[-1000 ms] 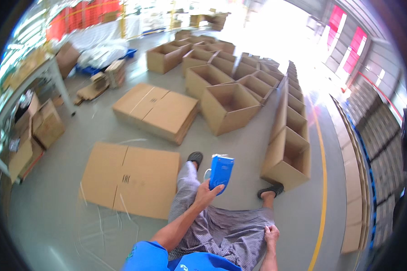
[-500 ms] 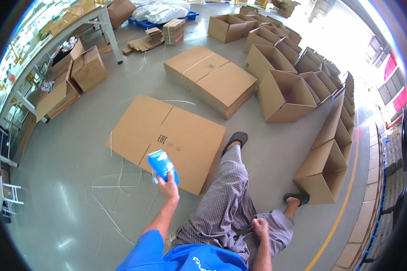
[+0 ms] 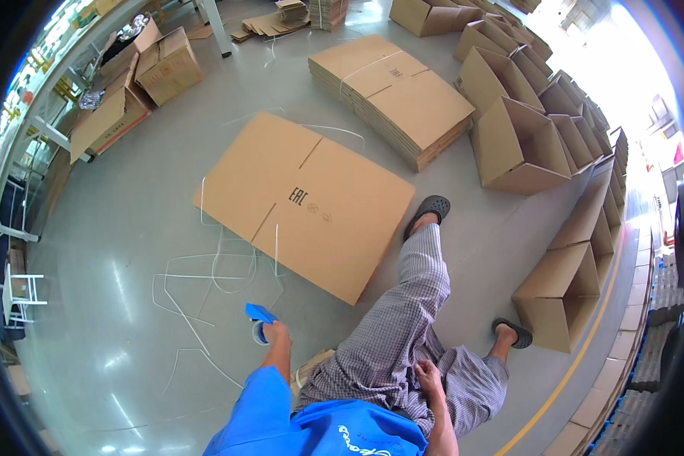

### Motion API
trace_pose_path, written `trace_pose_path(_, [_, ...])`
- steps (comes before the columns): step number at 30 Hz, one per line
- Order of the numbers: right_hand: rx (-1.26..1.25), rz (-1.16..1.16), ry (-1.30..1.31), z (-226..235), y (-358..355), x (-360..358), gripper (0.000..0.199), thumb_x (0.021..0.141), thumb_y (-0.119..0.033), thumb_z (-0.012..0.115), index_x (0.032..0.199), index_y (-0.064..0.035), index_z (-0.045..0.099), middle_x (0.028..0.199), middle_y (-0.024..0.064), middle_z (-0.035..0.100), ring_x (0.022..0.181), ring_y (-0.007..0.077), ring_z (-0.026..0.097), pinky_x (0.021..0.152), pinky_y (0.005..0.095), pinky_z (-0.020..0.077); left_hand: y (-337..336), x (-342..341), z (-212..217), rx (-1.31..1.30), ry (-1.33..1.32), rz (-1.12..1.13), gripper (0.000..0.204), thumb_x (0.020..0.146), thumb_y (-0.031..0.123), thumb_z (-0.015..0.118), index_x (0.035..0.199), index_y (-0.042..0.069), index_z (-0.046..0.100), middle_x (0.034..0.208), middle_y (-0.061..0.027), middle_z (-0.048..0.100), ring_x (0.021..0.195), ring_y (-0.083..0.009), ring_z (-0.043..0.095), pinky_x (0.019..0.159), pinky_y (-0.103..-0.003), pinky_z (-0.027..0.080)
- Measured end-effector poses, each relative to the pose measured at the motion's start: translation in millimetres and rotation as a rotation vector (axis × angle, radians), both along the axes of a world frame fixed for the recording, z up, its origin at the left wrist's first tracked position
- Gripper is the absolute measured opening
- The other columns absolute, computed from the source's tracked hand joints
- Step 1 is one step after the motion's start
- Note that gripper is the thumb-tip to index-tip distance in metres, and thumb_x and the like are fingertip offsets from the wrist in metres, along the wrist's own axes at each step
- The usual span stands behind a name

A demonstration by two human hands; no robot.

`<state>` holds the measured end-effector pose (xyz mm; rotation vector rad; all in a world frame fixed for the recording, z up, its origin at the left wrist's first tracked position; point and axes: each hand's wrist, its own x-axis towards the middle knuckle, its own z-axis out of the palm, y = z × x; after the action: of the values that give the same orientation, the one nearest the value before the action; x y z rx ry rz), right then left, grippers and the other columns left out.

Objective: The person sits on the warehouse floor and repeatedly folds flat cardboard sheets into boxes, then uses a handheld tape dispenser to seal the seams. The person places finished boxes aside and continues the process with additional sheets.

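My left hand (image 3: pixel 277 333) grips a blue tape dispenser (image 3: pixel 260 312), with a tape roll showing at the fingers. It hangs over the floor, off the near left edge of a flat brown carton (image 3: pixel 319 201). That carton lies on the floor in front of me, with slits and a dark print on its upper face. My right hand (image 3: pixel 429 375) rests in my lap against the checked trousers (image 3: pixel 372 327). Its fingers are curled closed, and what they hold, if anything, is hidden.
Loose white strapping (image 3: pixel 178 308) lies tangled on the floor at left. A strapped stack of flat cartons (image 3: pixel 395 99) sits beyond. Rows of opened cartons (image 3: pixel 558 292) stand at right. At far left are a white-legged table (image 3: pixel 53 133) and used boxes (image 3: pixel 167 68).
My left hand has drawn the tape dispenser back toward me, from over the carton's near edge to over the floor. The view has shifted. My right hand stays at my lap.
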<state>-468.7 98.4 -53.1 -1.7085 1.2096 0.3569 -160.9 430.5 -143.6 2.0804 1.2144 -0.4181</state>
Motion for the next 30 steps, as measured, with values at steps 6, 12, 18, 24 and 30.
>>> trace_pose_path(6, [0.125,0.015,0.115,5,0,-5,0.029,0.093,-0.019,0.065,0.113,0.002,0.062,0.1,0.0091,0.069,0.09,0.0141,0.063,0.081,0.0287,0.051,-31,-8,-24,-0.253,0.199,0.335,0.031,0.089,0.01,0.054,0.116,-0.005,0.056,0.119,-0.0196,0.063,0.098,-0.0356,0.065,0.072,-0.043,0.053])
trace_pose_path(12, [0.117,-0.044,0.085,-6,4,-11,0.036,0.092,-0.023,0.066,0.117,0.0018,0.061,0.102,0.0121,0.07,0.093,0.018,0.064,0.084,0.0309,0.0508,-43,-3,-35,0.135,-0.05,-0.386,0.042,0.09,0.025,0.06,0.118,-0.006,0.055,0.118,-0.0206,0.062,0.104,-0.0359,0.063,0.068,-0.046,0.053])
trace_pose_path(18, [0.125,-0.052,0.066,-21,5,-9,0.032,0.092,-0.022,0.067,0.115,0.0,0.062,0.1,0.0081,0.069,0.085,0.0143,0.062,0.073,0.0289,0.0509,-121,44,-38,-0.814,0.263,-0.111,0.06,0.089,0.042,0.065,0.13,0.001,0.051,0.12,-0.0205,0.06,0.103,-0.0357,0.062,0.071,-0.043,0.053])
trace_pose_path(24, [0.172,-0.111,0.034,-20,1,-6,0.034,0.093,-0.023,0.066,0.117,0.0007,0.061,0.098,0.0072,0.068,0.084,0.0135,0.06,0.07,0.028,0.0498,-168,52,-37,-0.713,0.273,0.006,0.073,0.087,0.045,0.067,0.139,0.002,0.041,0.135,-0.0243,0.047,0.118,-0.0393,0.053,0.08,-0.047,0.051])
trace_pose_path(30, [0.122,-0.073,0.029,-15,5,-10,0.037,0.093,-0.025,0.066,0.119,0.0012,0.06,0.104,0.0114,0.07,0.094,0.0176,0.065,0.085,0.0307,0.0509,-192,52,-34,-0.719,0.269,0.102,0.071,0.087,0.042,0.066,0.14,0.004,0.039,0.136,-0.0243,0.046,0.118,-0.0427,0.051,0.083,-0.049,0.049])
